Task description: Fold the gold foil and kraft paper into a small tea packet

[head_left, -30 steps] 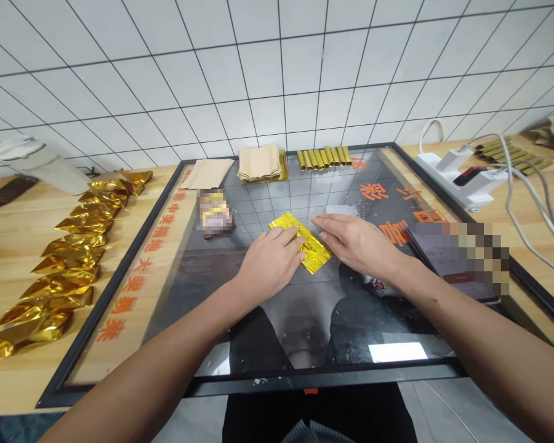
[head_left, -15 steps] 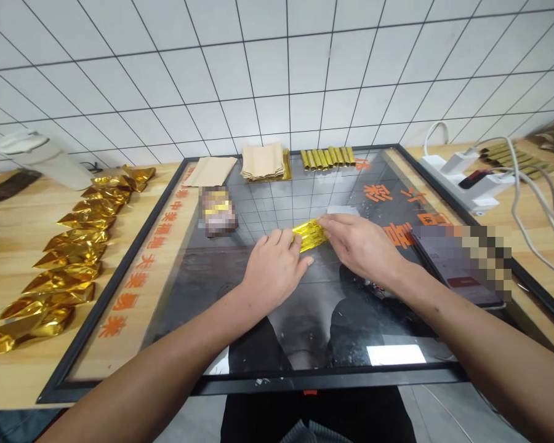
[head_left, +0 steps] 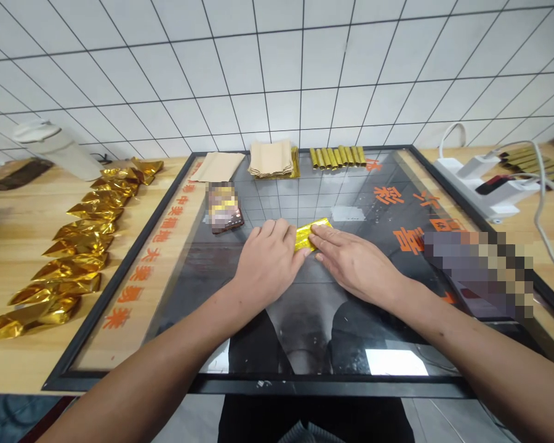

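A strip of shiny gold foil point(head_left: 305, 239) lies on the dark glass panel in the middle. My left hand point(head_left: 268, 255) is closed on the foil's left end, its fingers curled and the thumb near the lower edge. My right hand point(head_left: 351, 258) rests with fingers stretched out over the foil's right part, pressing it against the glass. Behind them are a stack of brown paper pieces point(head_left: 271, 157) with gold foil under it, and a row of gold rolled tubes point(head_left: 337, 157).
Twisted gold foil pieces point(head_left: 76, 239) line the table at left, near a white bottle point(head_left: 58, 151). A small box point(head_left: 224, 209) and brown sheet point(head_left: 218, 167) lie at the panel's left. A phone point(head_left: 475, 277) and white power strip point(head_left: 471, 187) are at right.
My right hand has gone from pinching the foil's right end to lying over it with flatter fingers. The foil looks flatter. The whole view has shifted slightly.
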`<state>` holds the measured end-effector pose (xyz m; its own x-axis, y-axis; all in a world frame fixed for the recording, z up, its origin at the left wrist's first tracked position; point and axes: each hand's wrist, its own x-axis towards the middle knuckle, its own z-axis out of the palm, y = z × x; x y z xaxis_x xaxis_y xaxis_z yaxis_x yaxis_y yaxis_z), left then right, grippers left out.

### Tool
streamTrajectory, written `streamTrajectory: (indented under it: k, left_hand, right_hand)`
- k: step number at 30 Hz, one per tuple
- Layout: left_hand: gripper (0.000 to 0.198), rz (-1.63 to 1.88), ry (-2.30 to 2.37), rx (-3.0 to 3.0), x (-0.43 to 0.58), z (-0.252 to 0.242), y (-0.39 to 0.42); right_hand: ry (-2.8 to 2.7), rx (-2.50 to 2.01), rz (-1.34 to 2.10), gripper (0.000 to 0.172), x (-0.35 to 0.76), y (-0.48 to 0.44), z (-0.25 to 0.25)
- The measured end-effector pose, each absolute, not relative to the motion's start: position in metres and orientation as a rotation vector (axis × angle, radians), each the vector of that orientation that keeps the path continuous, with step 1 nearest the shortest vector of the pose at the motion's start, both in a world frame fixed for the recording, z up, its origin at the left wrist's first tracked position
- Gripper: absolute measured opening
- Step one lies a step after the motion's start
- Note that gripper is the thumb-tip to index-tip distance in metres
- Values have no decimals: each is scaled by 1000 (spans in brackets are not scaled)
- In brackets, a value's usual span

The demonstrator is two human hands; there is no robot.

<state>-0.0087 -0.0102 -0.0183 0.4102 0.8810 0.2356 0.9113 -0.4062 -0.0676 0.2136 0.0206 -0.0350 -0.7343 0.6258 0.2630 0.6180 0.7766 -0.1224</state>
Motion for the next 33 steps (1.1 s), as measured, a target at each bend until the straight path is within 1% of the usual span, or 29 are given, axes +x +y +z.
streamTrajectory:
  k: [4,8,13,17,24,29,33]
  left_hand:
    - [37,-276,-1489,-2604,-9,-19,-13]
    - [41,-241,-1493,-2704,-3,-27,-18]
    - [41,-144,-1499,-2707,0,-28,-20]
    - [43,-149,-1500,-2715,0,-27,-20]
    - [43,-189,-1529,-2725,1,-25,-21]
    - [53,-292,-1508,-2760,-1,-33,-19]
    - [60,-265,-1505,-2782,-3,-41,-17]
  right_hand:
    - [-2697,-940,48,42,214,22,-36]
    - [-2708,-961,15,43,216,22,-38]
    - [-2674,-1043,17,44,220,23,-36]
    - [-2635,-1085,-14,49,218,21,-32]
    - [-2744,-1059,15,57,211,17,-38]
    - [-2733,-1071,-4,58,211,16,-40]
    - [-2750,-1086,-24,58,211,15,-39]
